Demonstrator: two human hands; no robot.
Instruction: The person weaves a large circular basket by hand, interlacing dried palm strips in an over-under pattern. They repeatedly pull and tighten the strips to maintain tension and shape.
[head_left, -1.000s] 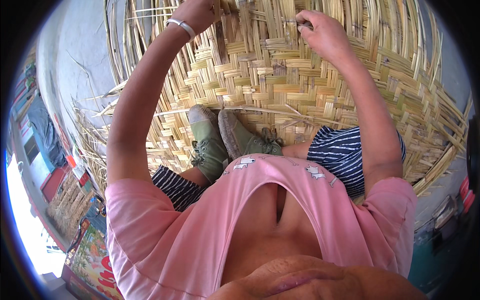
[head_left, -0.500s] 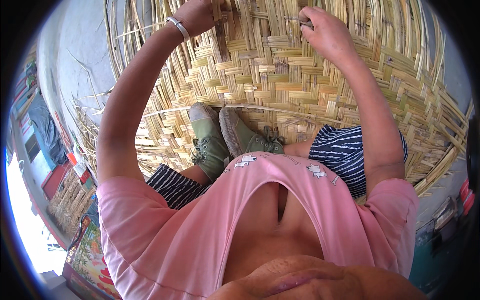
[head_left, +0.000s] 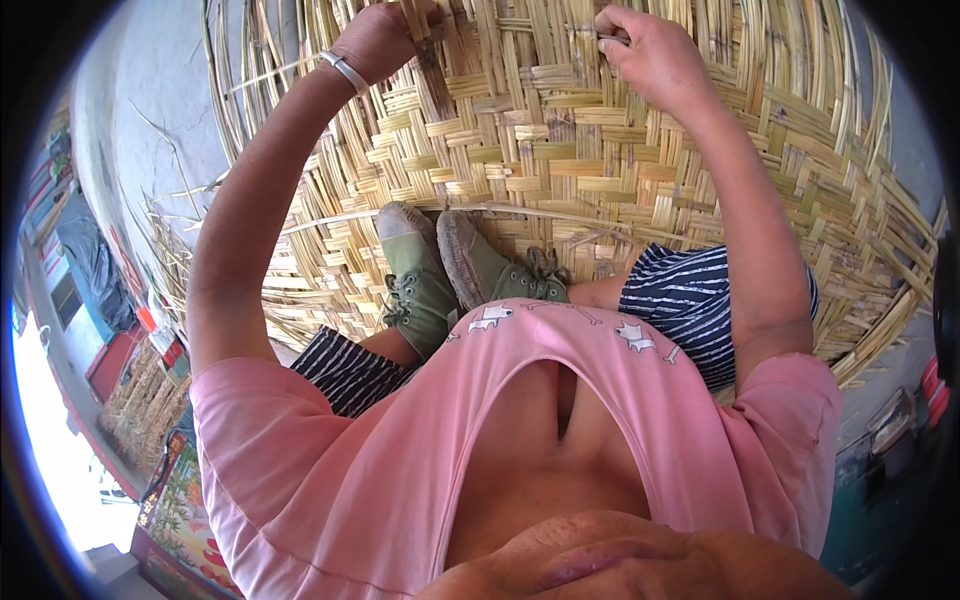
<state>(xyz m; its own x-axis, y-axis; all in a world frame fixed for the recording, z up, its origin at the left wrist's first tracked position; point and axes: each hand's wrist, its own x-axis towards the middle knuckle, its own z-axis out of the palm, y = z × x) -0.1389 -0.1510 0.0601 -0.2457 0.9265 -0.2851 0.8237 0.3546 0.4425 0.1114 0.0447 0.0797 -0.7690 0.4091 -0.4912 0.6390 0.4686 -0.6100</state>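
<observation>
A large mat [head_left: 640,150] of split reeds, woven in a checked pattern, spreads under me and away from me. My left hand [head_left: 380,45], with a pale band [head_left: 345,72] at its wrist, is closed around a flat reed strip [head_left: 432,75] at the mat's far part. The strip's far end runs out of view. My right hand [head_left: 655,62] is closed over the weave to the right, thumb and fingers pinched. What lies between those fingertips is too small to tell. Loose unwoven strips stand out beyond both hands.
My green laced shoes [head_left: 415,270] rest on the mat, close to my body. Loose reed ends [head_left: 235,90] fan out over the grey floor [head_left: 130,110] at the left. A straw bundle [head_left: 145,400] stands at the far left; a red object [head_left: 935,395] is at the right edge.
My left hand has shifted slightly left and nearer, still closed on the reed strip. My right hand has moved slightly left and stays pinched over the weave.
</observation>
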